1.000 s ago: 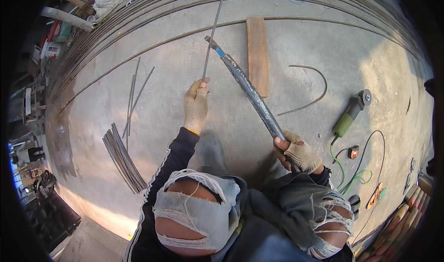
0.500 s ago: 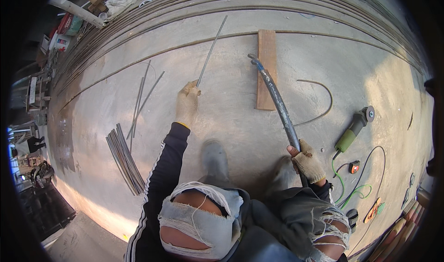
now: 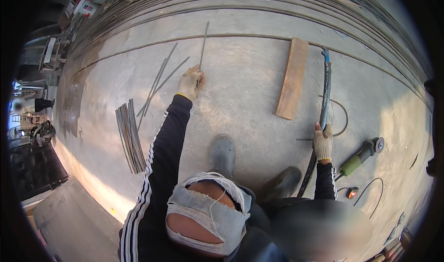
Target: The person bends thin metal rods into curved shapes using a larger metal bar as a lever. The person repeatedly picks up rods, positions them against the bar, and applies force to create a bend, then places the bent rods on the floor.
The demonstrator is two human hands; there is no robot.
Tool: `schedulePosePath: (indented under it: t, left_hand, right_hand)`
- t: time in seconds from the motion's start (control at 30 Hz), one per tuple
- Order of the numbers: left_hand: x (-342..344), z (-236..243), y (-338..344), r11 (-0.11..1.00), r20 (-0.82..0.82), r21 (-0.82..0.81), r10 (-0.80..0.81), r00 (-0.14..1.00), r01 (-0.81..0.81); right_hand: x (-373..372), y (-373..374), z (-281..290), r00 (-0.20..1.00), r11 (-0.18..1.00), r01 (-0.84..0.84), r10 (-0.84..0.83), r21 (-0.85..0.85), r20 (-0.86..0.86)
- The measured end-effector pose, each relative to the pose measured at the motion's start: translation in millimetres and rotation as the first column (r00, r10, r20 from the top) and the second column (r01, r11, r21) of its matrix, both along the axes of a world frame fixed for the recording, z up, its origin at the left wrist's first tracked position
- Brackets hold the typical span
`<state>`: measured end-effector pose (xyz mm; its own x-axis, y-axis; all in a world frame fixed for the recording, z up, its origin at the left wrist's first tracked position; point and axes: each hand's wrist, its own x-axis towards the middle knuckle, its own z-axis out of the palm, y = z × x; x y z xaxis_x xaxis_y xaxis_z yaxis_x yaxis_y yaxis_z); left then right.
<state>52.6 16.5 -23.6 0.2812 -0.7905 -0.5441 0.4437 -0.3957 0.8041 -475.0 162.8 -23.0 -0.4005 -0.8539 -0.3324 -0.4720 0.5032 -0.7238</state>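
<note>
My left hand (image 3: 191, 83), in a knitted glove, is closed round the lower end of a thin steel rod (image 3: 204, 44) that points away from me. My gloved right hand (image 3: 323, 144) grips a rebar bending bar (image 3: 326, 91), a long dark handle with a blue forked head at its far end. The bar lies across or just above a curved piece of rod (image 3: 346, 114); I cannot tell whether they touch. Left of the bar is a wooden plank (image 3: 292, 79) on the concrete floor. Several loose rods (image 3: 158, 79) lie beside my left hand.
A bundle of short cut rods (image 3: 128, 139) lies at the left. An angle grinder (image 3: 360, 158) and an orange-black tape measure (image 3: 352, 192) lie at the right, with cords nearby. Long steel rods (image 3: 240, 6) run across the far floor. Another person (image 3: 34, 104) is at the far left.
My right hand has swung the bending bar to the right, off the plank, so it now points nearly straight away from me. The rod in my left hand stands more upright in view.
</note>
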Motion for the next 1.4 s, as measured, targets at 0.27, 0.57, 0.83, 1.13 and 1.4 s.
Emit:
schedulePosePath:
  t: [0.27,0.57,0.83,1.13,1.4]
  left_hand:
    - [68,-43,54,0.972,0.823,0.148,-0.224,0.522,0.183]
    - [158,-5,88,0.934,0.937,0.349,-0.35,0.004,-0.07]
    - [164,-2,46,0.787,0.786,0.617,-0.613,-0.078,0.024]
    - [133,-15,73,0.842,0.86,0.507,-0.48,-0.173,0.184]
    - [132,-4,46,0.735,0.767,0.642,-0.619,-0.17,0.218]
  right_hand:
    - [-14,-28,-2,0.857,0.962,-0.243,0.273,0.124,-0.437]
    - [-12,-47,30,0.702,0.864,-0.43,0.502,0.261,-0.505]
    - [-13,-53,32,0.711,0.829,-0.405,0.551,0.386,-0.438]
    - [-18,-49,8,0.751,0.865,-0.344,0.487,0.366,-0.445]
    - [-18,-48,9,0.785,0.884,-0.315,0.448,0.346,-0.428]
